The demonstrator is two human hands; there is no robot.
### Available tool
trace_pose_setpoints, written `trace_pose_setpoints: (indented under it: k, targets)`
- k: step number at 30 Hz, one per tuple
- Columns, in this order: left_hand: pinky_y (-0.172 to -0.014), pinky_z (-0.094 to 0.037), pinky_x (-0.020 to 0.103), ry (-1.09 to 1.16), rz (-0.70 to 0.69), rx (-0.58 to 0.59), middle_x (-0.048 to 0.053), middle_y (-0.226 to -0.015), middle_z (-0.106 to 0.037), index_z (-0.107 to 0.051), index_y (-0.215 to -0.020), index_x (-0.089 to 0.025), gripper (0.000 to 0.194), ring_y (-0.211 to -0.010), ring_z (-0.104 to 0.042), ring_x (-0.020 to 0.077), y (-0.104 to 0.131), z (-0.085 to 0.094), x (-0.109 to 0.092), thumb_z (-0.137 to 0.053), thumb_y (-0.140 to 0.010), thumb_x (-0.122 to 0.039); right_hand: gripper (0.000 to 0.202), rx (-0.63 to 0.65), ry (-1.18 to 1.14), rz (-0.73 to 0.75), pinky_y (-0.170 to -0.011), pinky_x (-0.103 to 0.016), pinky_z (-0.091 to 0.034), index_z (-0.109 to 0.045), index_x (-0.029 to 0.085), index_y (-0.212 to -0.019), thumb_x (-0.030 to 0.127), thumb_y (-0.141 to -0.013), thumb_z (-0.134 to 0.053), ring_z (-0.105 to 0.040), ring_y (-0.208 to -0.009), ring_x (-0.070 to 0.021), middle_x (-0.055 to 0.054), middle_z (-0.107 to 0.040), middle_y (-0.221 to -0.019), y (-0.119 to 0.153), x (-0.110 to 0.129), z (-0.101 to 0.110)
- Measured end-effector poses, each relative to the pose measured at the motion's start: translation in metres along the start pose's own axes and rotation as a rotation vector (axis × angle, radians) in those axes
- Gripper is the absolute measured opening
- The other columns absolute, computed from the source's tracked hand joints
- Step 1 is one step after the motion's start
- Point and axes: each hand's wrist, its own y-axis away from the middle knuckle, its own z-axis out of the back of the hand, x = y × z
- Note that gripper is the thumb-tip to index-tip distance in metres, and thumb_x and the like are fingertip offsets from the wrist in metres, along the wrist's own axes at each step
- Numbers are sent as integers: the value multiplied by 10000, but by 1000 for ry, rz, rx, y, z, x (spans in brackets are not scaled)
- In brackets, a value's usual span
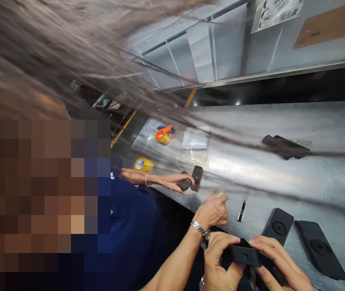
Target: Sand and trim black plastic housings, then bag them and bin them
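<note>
Blk part held btw. both hands, in front of wearer; L hand grasping its left end, R hand grasping its right, fingertips on upper edge. Two blk casings w/ round centres on bench, one just beyond R hand, one to its right; utility knife farther beyond hands; co-worker's watch-wearing hand just past L hand, fingers curled, contents can't tell.

Glare on tabletop, blurred foreground strands, pixelated lower left
</note>
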Motion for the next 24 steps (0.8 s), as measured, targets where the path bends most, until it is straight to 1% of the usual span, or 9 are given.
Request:
trace_pose_setpoints:
  k: [3, 6, 8, 10, 13, 16, 19, 21, 24]
  targets:
    - [-431, -327, 276, -47, -5, 110, 9, -532, -442, -625, -746, -284, 385, -465, -353, 148, -15, 1, 12, -435, -803, -614, 224, -7, -1, -2, -762, -149, -558, -599, 237, -1052, 288, -838, -557, -679, -914, -168, -67, -647, -1009, 1, -1, -1]
    - [-721, -512, 396, -243, -216, 100, 91, -868, -624, -632, -1033, -291, 569, -803, -573, 224, 9, 11, -17, -270, -817, -674, 229, -1, -10, -12, -763, -156, -562, -592, 241, -1068, 280, -847, -545, -676, -925, -171, -69, -641, -1021, 1, 0, 0]
    - [-1024, -409, 392, -329, -373, 55, 93, -1133, -596, -560, -1183, -291, 643, -1123, -521, 209, 31, 18, -45, -172, -834, -666, 245, 5, -19, -15, -775, -164, -563, -584, 242, -1086, 273, -846, -547, -670, -942, -176, -71, -633, -1039, 1, 0, 1]
    - [-1165, -215, 343, -425, -479, 19, 84, -1233, -552, -518, -1245, -263, 733, -1291, -400, 164, 43, 21, -64, -26, -846, -631, 258, 16, -36, -23, -790, -179, -565, -575, 245, -1102, 265, -847, -545, -668, -937, -174, -69, -628, -1042, 0, 1, 1]
    - [-1192, -95, 330, -539, -540, -9, 100, -1163, -587, -564, -1198, -239, 838, -1331, -360, 163, 38, 22, -69, 70, -819, -635, 256, 22, -64, -38, -801, -181, -561, -572, 252, -1103, 266, -849, -544, -669, -916, -164, -60, -628, -1028, -1, 2, 1]
    - [-1148, -268, 451, -537, -555, -81, 87, -1059, -636, -640, -1027, -322, 670, -1288, -421, 228, 27, 19, -62, -153, -795, -719, 243, 12, -72, -42, -801, -159, -551, -585, 254, -1085, 266, -844, -553, -666, -922, -154, -54, -633, -1023, -1, 2, 1]
    - [-1042, -401, 521, -528, -532, -114, 70, -1040, -661, -657, -908, -365, 436, -1252, -454, 260, 32, 12, -60, -391, -770, -681, 267, 14, -91, -49, -837, -177, -541, -583, 257, -1105, 247, -839, -559, -658, -948, -155, -53, -645, -1030, 1, 0, 0]
    - [-1116, -323, 478, -520, -509, -79, 55, -1157, -629, -647, -1000, -357, 489, -1285, -424, 228, 41, 3, -62, -343, -791, -679, 327, 24, -118, -63, -899, -223, -521, -563, 263, -1152, 237, -826, -577, -636, -1022, -175, -61, -648, -1086, 4, -1, 0]
    - [-1208, -50, 385, -456, -498, 19, 2, -1358, -492, -526, -1239, -305, 757, -1378, -266, 146, 46, -10, -60, -47, -805, -699, 441, 107, -256, -159, -996, -328, -458, -481, 269, -1274, 317, -842, -556, -538, -1195, -229, -89, -577, -1283, 9, 0, 0]
